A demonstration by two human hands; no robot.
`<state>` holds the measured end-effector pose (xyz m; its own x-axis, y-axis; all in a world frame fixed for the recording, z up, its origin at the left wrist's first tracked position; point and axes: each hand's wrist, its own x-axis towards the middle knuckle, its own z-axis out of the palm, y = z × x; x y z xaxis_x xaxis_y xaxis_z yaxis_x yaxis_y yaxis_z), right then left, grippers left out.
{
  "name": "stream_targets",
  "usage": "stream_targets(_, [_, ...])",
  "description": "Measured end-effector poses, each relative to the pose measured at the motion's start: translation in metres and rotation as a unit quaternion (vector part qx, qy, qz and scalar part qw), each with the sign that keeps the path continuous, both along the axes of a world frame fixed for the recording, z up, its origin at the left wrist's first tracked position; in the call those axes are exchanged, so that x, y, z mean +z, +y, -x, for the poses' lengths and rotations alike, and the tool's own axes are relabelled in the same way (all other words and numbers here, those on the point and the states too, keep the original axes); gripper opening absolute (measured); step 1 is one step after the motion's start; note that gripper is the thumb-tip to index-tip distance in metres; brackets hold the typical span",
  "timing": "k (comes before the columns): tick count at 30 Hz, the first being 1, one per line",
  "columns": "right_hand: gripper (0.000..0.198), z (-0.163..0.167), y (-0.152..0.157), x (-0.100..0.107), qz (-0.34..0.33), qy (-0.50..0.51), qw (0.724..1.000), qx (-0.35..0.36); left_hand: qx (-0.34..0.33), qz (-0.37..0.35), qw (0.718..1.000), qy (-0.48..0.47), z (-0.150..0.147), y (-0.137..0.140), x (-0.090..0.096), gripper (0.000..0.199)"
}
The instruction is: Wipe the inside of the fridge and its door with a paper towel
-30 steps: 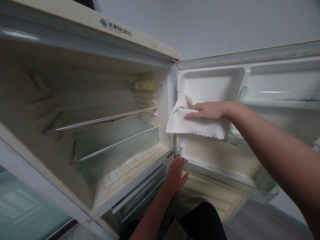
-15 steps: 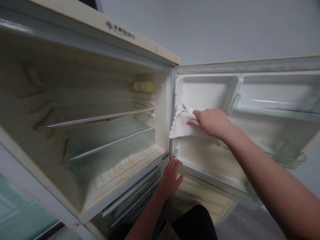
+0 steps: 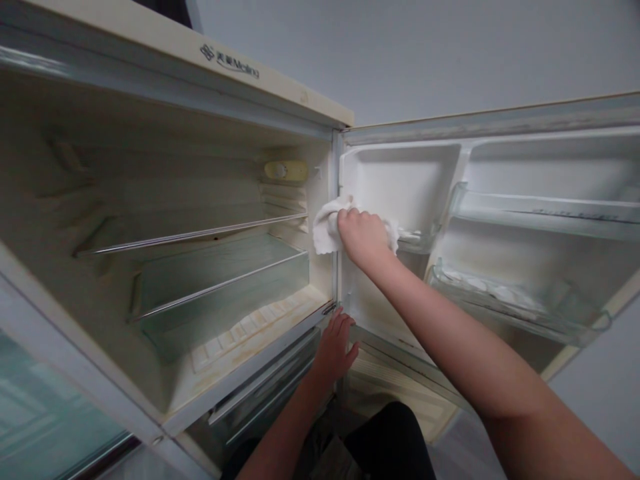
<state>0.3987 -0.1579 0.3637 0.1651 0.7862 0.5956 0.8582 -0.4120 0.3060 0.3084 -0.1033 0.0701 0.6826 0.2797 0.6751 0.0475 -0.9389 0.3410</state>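
An old cream fridge (image 3: 280, 83) stands open before me, its door (image 3: 495, 120) swung out to the right. My right hand (image 3: 364, 235) is shut on a bunched white cloth (image 3: 326, 230) and presses it against the door's inner edge at the hinge side. My left hand (image 3: 335, 347) rests flat, fingers apart, on the fridge's lower front edge near the bottom hinge, holding nothing.
Inside the fridge are glass shelves (image 3: 200, 235) and a clear drawer (image 3: 225, 293); a yellowed thermostat dial (image 3: 285, 171) sits on the back wall. Clear door racks (image 3: 515, 297) line the door. My dark trouser knee (image 3: 390, 443) is below. A grey wall is behind.
My right hand slid the cloth leftwards across the door liner to the hinge edge and bunched it up. The left hand stayed on the lower edge.
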Motion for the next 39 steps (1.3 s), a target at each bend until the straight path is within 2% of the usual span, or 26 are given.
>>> stream_targets(3, [0.036,-0.003,0.001,-0.006,-0.02,-0.04,0.999,0.007,0.0,-0.012,1.0,-0.007,0.0,0.002,0.0,0.044])
stream_targets(7, [0.032,-0.011,-0.012,-0.01,-0.011,-0.078,0.997,0.013,0.002,-0.012,1.0,-0.004,-0.002,0.001,0.002,0.041])
stream_targets(16, [0.026,-0.046,-0.075,-0.012,0.014,-0.135,0.99,-0.044,0.013,-0.014,1.0,0.025,-0.007,-0.007,0.004,0.04])
stream_targets(21, [0.022,-0.083,-0.105,-0.016,-0.002,-0.193,0.981,-0.009,0.035,-0.008,0.998,0.045,-0.014,-0.015,0.007,0.042])
stream_targets(24, [0.034,-0.098,-0.113,-0.02,-0.013,-0.208,0.978,0.032,0.037,-0.013,0.998,0.049,-0.017,-0.019,0.006,0.045])
stream_targets(27, [0.042,-0.103,-0.113,-0.027,-0.057,-0.2,0.976,0.057,0.034,-0.018,0.998,0.041,-0.017,-0.022,0.004,0.049])
stream_targets(32, [0.035,-0.085,-0.095,-0.044,-0.183,-0.134,0.974,0.005,0.027,-0.02,0.999,0.036,-0.017,-0.025,0.002,0.049])
stream_targets(35, [0.043,-0.066,-0.078,-0.052,-0.206,-0.112,0.972,0.004,0.025,-0.018,0.999,0.038,-0.017,-0.027,0.002,0.05])
stream_targets(39, [0.063,-0.044,-0.05,-0.064,-0.193,-0.093,0.976,0.025,0.035,-0.019,0.998,0.041,-0.018,-0.027,0.001,0.051])
